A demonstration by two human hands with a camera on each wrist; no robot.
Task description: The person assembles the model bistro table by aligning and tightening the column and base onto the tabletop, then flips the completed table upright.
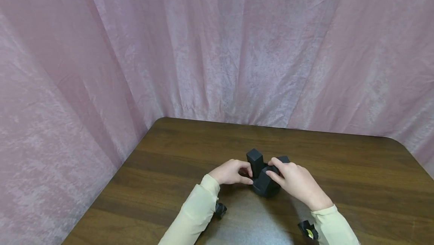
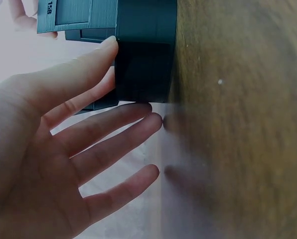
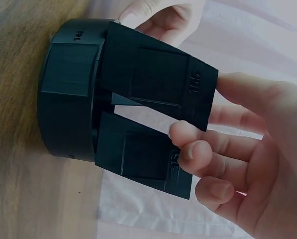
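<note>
A black round base (image 1: 267, 191) stands on the table with several black tapered pieces rising from it. My left hand (image 1: 232, 172) holds the base's side, thumb tip at its upper edge and index finger behind; the other fingers spread loosely near the table. From above, my right hand (image 1: 296, 181) pinches the outer end of a tapered piece marked 155 (image 3: 161, 74), its thumb on one edge and fingers at the other. Beside it, a second numbered piece (image 3: 143, 154) lies close to the curled fingertips. Another upright piece (image 1: 255, 162) rises next to my left fingers.
The wooden table (image 1: 190, 143) has rounded far corners. Pink curtains (image 1: 217, 49) hang behind it and along its left side. Small black wrist devices show at the left sleeve (image 1: 194, 209) and the right sleeve (image 1: 333, 226).
</note>
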